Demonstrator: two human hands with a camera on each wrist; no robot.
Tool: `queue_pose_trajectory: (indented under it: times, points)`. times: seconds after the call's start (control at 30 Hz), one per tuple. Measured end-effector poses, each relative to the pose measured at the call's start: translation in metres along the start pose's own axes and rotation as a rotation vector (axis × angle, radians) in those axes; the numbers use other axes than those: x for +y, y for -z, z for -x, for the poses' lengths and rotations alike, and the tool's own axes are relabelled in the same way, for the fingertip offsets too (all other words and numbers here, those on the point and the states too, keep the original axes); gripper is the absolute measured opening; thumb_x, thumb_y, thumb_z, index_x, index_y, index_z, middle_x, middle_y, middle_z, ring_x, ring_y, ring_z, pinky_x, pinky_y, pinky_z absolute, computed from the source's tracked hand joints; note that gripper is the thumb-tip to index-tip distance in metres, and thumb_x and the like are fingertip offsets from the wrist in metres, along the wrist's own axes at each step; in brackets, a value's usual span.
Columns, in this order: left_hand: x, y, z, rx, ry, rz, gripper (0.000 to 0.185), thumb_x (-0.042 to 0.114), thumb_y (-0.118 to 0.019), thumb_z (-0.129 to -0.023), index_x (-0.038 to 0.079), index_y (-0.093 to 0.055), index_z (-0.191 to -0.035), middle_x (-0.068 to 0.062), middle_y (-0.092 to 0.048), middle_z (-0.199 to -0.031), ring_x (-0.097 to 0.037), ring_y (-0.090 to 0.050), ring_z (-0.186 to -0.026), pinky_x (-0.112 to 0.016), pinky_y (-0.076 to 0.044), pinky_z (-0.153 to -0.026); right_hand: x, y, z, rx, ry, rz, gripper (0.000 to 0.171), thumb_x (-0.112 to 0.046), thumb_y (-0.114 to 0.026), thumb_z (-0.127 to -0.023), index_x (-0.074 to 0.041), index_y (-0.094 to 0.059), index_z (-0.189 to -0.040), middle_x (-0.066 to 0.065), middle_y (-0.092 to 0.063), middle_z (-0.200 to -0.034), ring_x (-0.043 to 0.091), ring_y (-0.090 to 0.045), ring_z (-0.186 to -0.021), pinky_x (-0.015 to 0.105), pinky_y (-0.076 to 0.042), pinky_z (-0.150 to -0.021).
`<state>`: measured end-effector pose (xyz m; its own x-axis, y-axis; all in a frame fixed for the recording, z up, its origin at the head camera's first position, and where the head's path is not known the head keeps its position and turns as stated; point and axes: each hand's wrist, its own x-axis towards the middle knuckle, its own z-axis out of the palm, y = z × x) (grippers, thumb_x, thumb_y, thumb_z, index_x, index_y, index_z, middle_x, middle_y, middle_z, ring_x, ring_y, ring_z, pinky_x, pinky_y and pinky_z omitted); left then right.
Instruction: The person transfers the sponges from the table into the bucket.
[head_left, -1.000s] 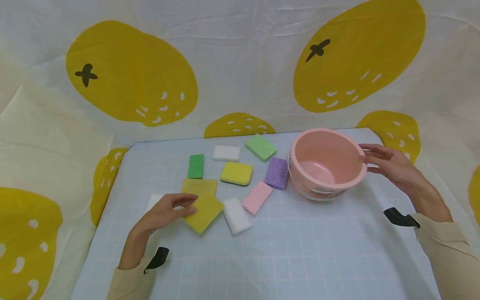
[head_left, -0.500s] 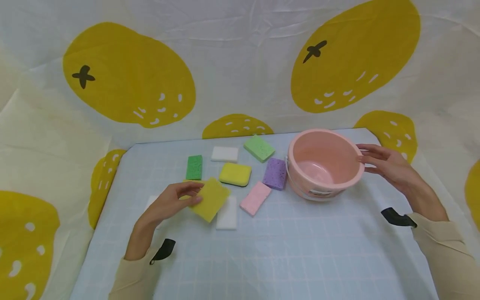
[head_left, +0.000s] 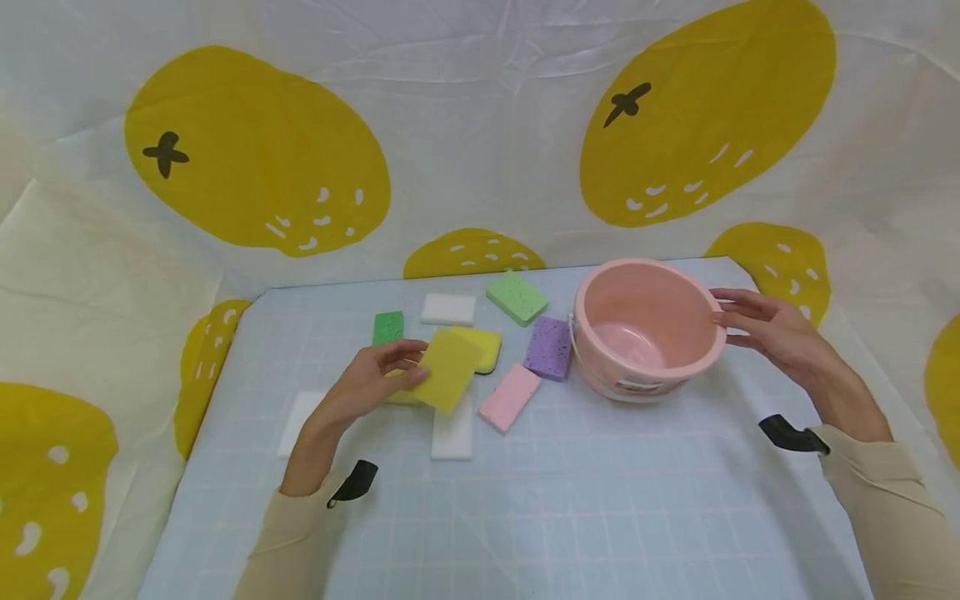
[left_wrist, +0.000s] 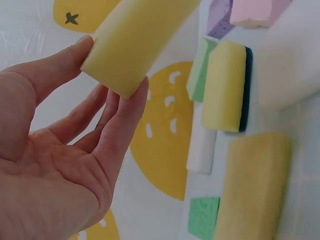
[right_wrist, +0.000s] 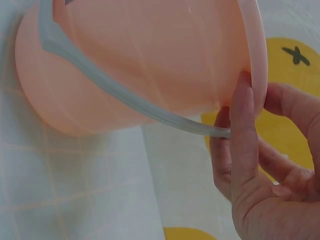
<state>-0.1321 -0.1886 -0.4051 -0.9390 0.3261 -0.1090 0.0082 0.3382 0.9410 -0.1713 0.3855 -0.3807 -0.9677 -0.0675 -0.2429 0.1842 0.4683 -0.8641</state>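
Observation:
My left hand (head_left: 367,383) pinches a flat yellow sponge (head_left: 450,371) between thumb and fingertips, tilted and raised over the other sponges. Behind it, partly covered in the head view, lies a yellow sponge with a dark scouring side (head_left: 490,348). A second plain yellow sponge (left_wrist: 255,185) rests on the table below the left hand. At the right, my right hand (head_left: 783,333) grips the rim of a pink bucket (head_left: 645,287), with the thumb on one side of the rim and fingers on the other. The bucket stands upright, its floor bare, and its pale handle (right_wrist: 125,97) hangs down.
Around the middle of the table lie a pink sponge (head_left: 510,398), a purple sponge (head_left: 549,348) against the bucket's left, a light green sponge (head_left: 517,297), a green sponge (head_left: 387,325) and several white sponges, one (head_left: 452,437) in front. A patterned cloth (head_left: 480,125) backs the table.
The left hand has lifted the yellow sponge and carried it right and away from the body, across the other sponges. The right hand keeps its grip on the bucket, which stays put.

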Motion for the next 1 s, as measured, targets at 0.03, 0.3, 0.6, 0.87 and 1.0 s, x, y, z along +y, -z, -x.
queue_pose_trajectory:
  times: [0.03, 0.3, 0.6, 0.87, 1.0]
  points:
    - [0.002, -0.002, -0.002, 0.006, 0.000, 0.006, 0.048, 0.023, -0.078, -0.094, 0.006, -0.063, -0.136, -0.012, -0.066, -0.130, -0.027, -0.064, -0.112, -0.023, -0.054, -0.083, 0.000, 0.000, 0.000, -0.002, 0.003, -0.003, 0.072, -0.045, -0.065, -0.099, -0.012, -0.039, -0.158, -0.033, -0.060, -0.113, -0.007, -0.063, -0.100, 0.018, -0.056, -0.081]
    - [0.018, -0.017, -0.017, 0.039, -0.005, 0.061, 0.049, 0.025, -0.078, -0.093, 0.009, -0.063, -0.137, -0.011, -0.063, -0.133, -0.027, -0.062, -0.118, -0.025, -0.054, -0.090, 0.003, 0.001, -0.003, -0.003, -0.002, -0.022, 0.071, -0.045, -0.064, -0.100, -0.013, -0.038, -0.158, -0.032, -0.060, -0.113, -0.007, -0.062, -0.101, 0.017, -0.056, -0.081]
    - [0.035, -0.038, -0.035, 0.088, -0.031, 0.117, 0.049, 0.026, -0.079, -0.093, 0.010, -0.064, -0.136, -0.008, -0.063, -0.132, -0.024, -0.063, -0.116, -0.027, -0.055, -0.091, 0.006, -0.002, -0.005, 0.018, -0.027, -0.050, 0.074, -0.046, -0.067, -0.098, -0.016, -0.039, -0.159, -0.033, -0.060, -0.113, -0.007, -0.061, -0.101, 0.018, -0.056, -0.082]
    - [0.050, -0.056, -0.046, 0.077, -0.087, 0.215, 0.045, 0.021, -0.079, -0.093, 0.009, -0.066, -0.134, -0.010, -0.066, -0.126, -0.029, -0.064, -0.115, -0.027, -0.056, -0.087, 0.007, -0.004, -0.003, 0.028, -0.028, -0.078, 0.072, -0.045, -0.068, -0.098, -0.019, -0.040, -0.158, -0.033, -0.060, -0.113, -0.009, -0.060, -0.102, 0.015, -0.055, -0.080]
    - [0.062, -0.066, -0.052, 0.069, -0.092, 0.238, 0.044, 0.021, -0.078, -0.094, 0.009, -0.066, -0.134, -0.010, -0.066, -0.124, -0.025, -0.066, -0.110, -0.032, -0.058, -0.086, 0.007, -0.004, -0.003, 0.022, -0.017, -0.104, 0.067, -0.042, -0.067, -0.099, -0.020, -0.043, -0.157, -0.032, -0.060, -0.116, -0.007, -0.061, -0.103, 0.016, -0.055, -0.081]
